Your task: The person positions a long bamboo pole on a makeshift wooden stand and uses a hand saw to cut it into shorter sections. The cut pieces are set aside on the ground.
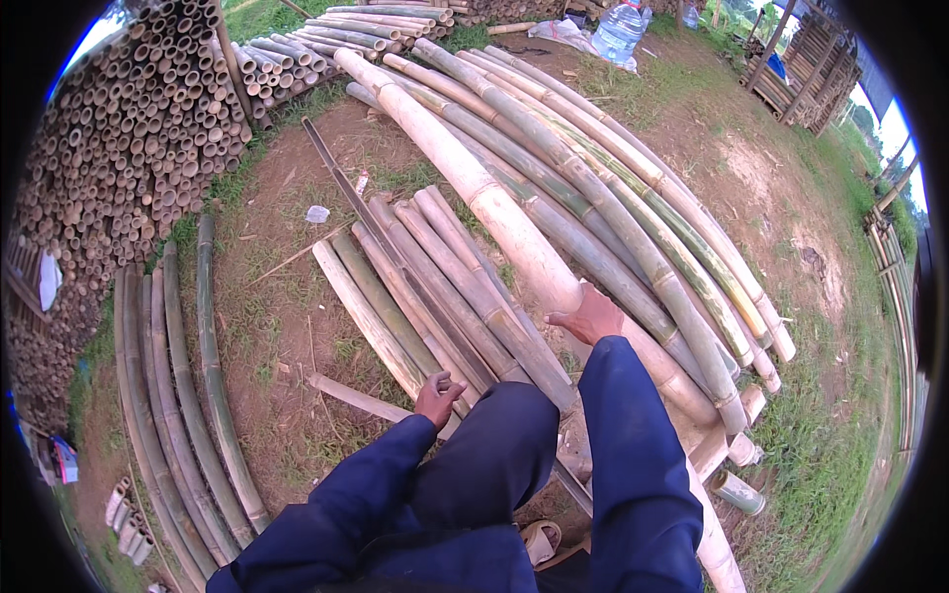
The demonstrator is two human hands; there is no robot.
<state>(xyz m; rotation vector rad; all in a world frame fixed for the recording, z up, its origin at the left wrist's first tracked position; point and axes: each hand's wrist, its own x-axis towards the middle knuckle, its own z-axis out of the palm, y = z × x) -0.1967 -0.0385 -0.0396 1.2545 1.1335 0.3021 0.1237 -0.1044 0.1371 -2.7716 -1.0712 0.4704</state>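
Right hand (596, 314): laid on long pale pole (494, 206), centre, thumb apart | Left hand (439, 399): fingers curled near short poles (465, 284), cannot tell if holding | Done: pale pole looks scraped | Remaining: right-side green poles (633, 237) seem not scraped yet

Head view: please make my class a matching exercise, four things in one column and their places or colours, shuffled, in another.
1. left hand
2. right hand
3. big bottle
4. stacked bamboo

A. clear blue
B. upper left of the picture
C. beside the knee, fingers curled
D. on the thick pale pole

Pairs: 1-C, 2-D, 3-A, 4-B
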